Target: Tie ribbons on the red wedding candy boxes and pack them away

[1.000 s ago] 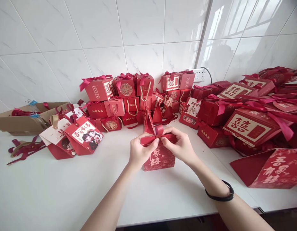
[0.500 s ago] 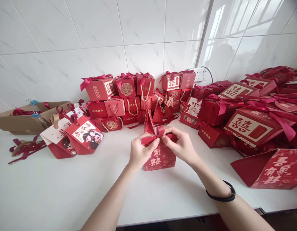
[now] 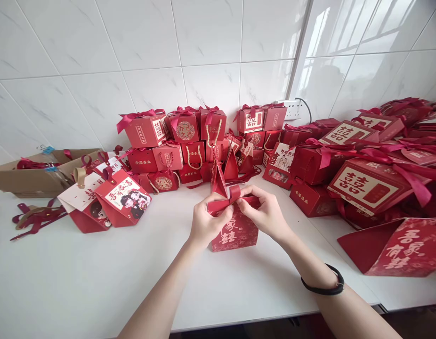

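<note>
A red gift box (image 3: 235,235) with pale lettering stands upright on the white table, in front of me. My left hand (image 3: 208,219) pinches the left part of its top edge, thumb on the near side. On the right part of that edge, my right hand (image 3: 262,212) is closed in the same way. Between my fingertips a loop of dark red ribbon (image 3: 235,192) stands up from the box top. My fingers hide part of the ribbon and the upper lettering. Just behind it rises a pointed red box flap (image 3: 218,176).
Stacked red gift boxes (image 3: 143,131) line the tiled wall, and more (image 3: 373,183) pile up at right. Two tapered boxes (image 3: 124,200) stand at left, near loose ribbons (image 3: 39,216) and a cardboard tray (image 3: 23,181). An open-sided red box (image 3: 408,249) lies near the right edge.
Both hands keep their grip on the box top, with the ribbon loop shifting only slightly between the fingers. The whole view has moved a few pixels.
</note>
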`<action>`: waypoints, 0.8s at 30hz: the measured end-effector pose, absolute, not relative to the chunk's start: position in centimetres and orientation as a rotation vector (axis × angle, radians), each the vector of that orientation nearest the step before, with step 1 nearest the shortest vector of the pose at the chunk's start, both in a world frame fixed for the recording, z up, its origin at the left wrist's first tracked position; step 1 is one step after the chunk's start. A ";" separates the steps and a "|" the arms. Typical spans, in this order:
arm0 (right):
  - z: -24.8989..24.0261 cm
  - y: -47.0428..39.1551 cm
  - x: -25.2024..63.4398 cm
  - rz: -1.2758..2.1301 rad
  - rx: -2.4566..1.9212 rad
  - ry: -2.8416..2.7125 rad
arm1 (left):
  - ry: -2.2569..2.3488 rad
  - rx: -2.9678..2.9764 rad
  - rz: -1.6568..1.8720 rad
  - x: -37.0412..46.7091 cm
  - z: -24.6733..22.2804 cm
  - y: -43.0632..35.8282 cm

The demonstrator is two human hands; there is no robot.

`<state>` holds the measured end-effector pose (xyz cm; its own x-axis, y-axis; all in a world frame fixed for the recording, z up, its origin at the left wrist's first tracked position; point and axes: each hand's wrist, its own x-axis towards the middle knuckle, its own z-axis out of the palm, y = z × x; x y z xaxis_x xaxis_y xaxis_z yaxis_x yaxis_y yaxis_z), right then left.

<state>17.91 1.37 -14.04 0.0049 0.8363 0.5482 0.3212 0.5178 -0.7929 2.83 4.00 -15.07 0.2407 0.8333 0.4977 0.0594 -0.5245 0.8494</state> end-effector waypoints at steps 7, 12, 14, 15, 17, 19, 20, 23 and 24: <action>-14.0 1.4 18.0 0.513 -1.033 -1.594 | 0.832 1.788 1.371 2.8 -15.0 3.9; -14.1 1.4 18.0 0.521 -1.033 -1.587 | 0.820 1.790 1.364 2.8 -15.0 4.0; -14.1 1.4 18.0 0.527 -1.034 -1.582 | 0.812 1.788 1.354 2.8 -15.0 3.9; -14.1 1.4 17.9 0.528 -1.035 -1.579 | 0.811 1.785 1.349 2.8 -15.0 3.9; -14.1 1.4 17.9 0.527 -1.032 -1.581 | 0.812 1.782 1.344 2.8 -14.9 3.9; -14.1 1.4 17.9 0.522 -1.026 -1.585 | 0.811 1.784 1.340 2.9 -14.9 4.0; -14.1 1.4 17.9 0.521 -1.024 -1.585 | 0.809 1.785 1.339 2.9 -14.9 4.0; -14.1 1.4 18.0 0.525 -1.022 -1.580 | 0.812 1.785 1.344 2.9 -14.8 4.0; -14.1 1.3 18.0 0.530 -1.023 -1.580 | 0.814 1.787 1.347 2.9 -14.8 4.0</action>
<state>17.97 1.35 -14.08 0.0016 0.8325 0.5540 0.3301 0.5224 -0.7862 2.86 3.97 -14.81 0.2465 0.8323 0.4965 0.0522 -0.5229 0.8508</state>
